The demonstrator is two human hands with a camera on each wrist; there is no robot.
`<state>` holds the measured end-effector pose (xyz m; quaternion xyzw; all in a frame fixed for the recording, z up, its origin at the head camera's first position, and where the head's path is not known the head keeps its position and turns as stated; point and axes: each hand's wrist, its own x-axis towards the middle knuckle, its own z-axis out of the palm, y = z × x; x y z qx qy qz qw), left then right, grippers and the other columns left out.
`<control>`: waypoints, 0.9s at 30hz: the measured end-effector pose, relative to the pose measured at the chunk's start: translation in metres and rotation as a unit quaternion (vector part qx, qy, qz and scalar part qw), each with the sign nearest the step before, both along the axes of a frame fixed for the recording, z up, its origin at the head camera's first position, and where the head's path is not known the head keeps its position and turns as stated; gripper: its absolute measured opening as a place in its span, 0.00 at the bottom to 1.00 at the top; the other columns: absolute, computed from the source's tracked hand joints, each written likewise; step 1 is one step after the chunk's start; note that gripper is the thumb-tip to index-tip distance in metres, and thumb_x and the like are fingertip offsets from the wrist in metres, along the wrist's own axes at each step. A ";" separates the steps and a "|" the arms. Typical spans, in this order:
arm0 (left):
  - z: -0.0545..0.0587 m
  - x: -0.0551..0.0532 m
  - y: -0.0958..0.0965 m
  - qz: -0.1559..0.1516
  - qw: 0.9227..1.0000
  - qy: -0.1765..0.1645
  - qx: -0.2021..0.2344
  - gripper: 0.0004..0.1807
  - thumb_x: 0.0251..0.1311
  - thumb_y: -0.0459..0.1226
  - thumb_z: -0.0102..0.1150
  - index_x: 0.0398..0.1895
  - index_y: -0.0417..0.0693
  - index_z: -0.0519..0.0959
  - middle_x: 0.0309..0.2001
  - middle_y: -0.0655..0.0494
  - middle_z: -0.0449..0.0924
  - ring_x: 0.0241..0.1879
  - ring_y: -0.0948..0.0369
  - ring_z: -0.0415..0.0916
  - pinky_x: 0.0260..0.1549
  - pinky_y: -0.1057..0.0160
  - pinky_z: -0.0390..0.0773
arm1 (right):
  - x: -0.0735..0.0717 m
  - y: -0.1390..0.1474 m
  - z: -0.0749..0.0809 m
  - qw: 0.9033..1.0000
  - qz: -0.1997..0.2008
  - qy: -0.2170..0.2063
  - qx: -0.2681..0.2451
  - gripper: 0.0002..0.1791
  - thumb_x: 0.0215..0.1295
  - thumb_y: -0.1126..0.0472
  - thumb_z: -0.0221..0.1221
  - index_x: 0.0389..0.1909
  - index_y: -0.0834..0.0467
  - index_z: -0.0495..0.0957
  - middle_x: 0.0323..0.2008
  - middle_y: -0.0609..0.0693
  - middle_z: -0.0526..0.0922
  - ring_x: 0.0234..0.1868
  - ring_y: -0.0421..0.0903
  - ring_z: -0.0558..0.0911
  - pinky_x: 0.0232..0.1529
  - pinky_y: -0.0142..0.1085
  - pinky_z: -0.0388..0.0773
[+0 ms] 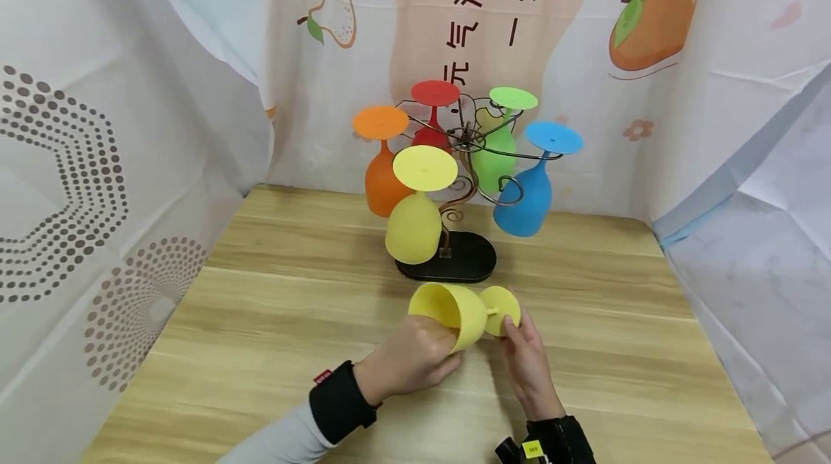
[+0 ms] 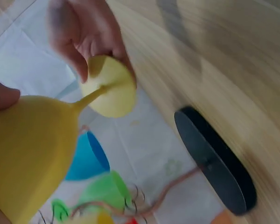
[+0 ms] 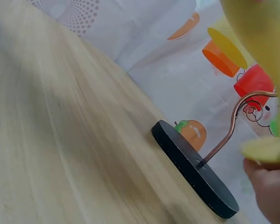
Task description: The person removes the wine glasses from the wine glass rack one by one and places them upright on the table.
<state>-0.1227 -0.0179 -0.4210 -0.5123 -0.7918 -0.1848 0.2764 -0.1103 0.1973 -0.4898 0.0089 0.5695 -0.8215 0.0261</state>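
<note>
A yellow goblet [image 1: 469,311] is held on its side above the table, its mouth facing left and its round foot [image 2: 113,91] facing right. At the mouth end, my left hand [image 1: 415,356] grips the bowl, with some fingers hidden by the bowl wall. My right hand [image 1: 529,363] pinches the edge of the foot between thumb and fingers. Just beyond both hands stands a metal goblet rack [image 1: 466,138] on a black oval base [image 1: 462,262]. Nearest on the rack, a second yellow goblet [image 1: 413,229] hangs upside down.
Orange [image 1: 383,179], red [image 1: 435,94], green [image 1: 496,157] and blue [image 1: 529,197] goblets also hang upside down from the rack's curled wire arms. The wood-grain table [image 1: 292,320] ends at a printed curtain [image 1: 363,74] behind the rack, with more cloth on both sides.
</note>
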 end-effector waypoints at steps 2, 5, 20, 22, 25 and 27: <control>0.000 -0.006 -0.022 0.011 1.000 -0.015 0.004 0.13 0.43 0.35 0.62 0.13 0.53 0.67 0.13 0.65 0.62 0.14 0.70 0.58 0.14 0.74 0.63 | 0.002 0.006 0.000 0.999 0.023 0.022 0.019 0.31 0.71 0.63 0.41 0.71 0.57 0.41 0.70 0.56 0.48 0.66 0.43 0.58 0.61 0.29 0.63; 0.003 -0.021 -0.074 0.071 0.994 -0.077 -0.017 0.11 0.43 0.36 0.62 0.16 0.53 0.68 0.15 0.65 0.63 0.16 0.69 0.58 0.14 0.71 0.63 | 0.007 0.020 -0.002 0.997 0.039 0.041 0.042 0.33 0.69 0.66 0.42 0.71 0.58 0.39 0.71 0.61 0.41 0.68 0.48 0.53 0.62 0.30 0.60; 0.037 -0.109 -0.227 0.256 0.893 -0.329 -0.171 0.19 0.39 0.35 0.61 0.10 0.51 0.57 0.14 0.62 0.51 0.15 0.63 0.52 0.16 0.66 0.55 | 0.025 0.069 -0.009 0.989 -0.026 0.012 0.145 0.29 0.68 0.64 0.45 0.68 0.64 0.49 0.68 0.65 0.50 0.65 0.44 0.60 0.57 0.23 0.64; 0.031 -0.112 -0.228 0.260 0.885 -0.346 -0.173 0.19 0.39 0.35 0.61 0.10 0.51 0.58 0.14 0.61 0.52 0.15 0.63 0.53 0.16 0.66 0.56 | 0.023 0.068 -0.010 0.987 -0.028 0.014 0.155 0.29 0.68 0.64 0.46 0.68 0.63 0.50 0.68 0.65 0.51 0.66 0.46 0.59 0.57 0.23 0.64; 0.023 -0.113 -0.230 0.265 0.877 -0.361 -0.177 0.19 0.39 0.35 0.61 0.10 0.51 0.57 0.14 0.61 0.52 0.15 0.63 0.52 0.16 0.66 0.56 | 0.019 0.064 -0.011 0.986 -0.022 0.016 0.167 0.30 0.68 0.63 0.47 0.68 0.62 0.50 0.68 0.64 0.52 0.66 0.48 0.58 0.57 0.22 0.64; 0.020 -0.111 -0.232 0.266 0.875 -0.361 -0.181 0.19 0.40 0.35 0.61 0.10 0.51 0.58 0.14 0.61 0.52 0.14 0.64 0.52 0.16 0.66 0.56 | 0.016 0.063 -0.011 0.983 -0.017 0.015 0.180 0.30 0.67 0.62 0.48 0.68 0.61 0.50 0.69 0.62 0.52 0.66 0.48 0.57 0.56 0.22 0.64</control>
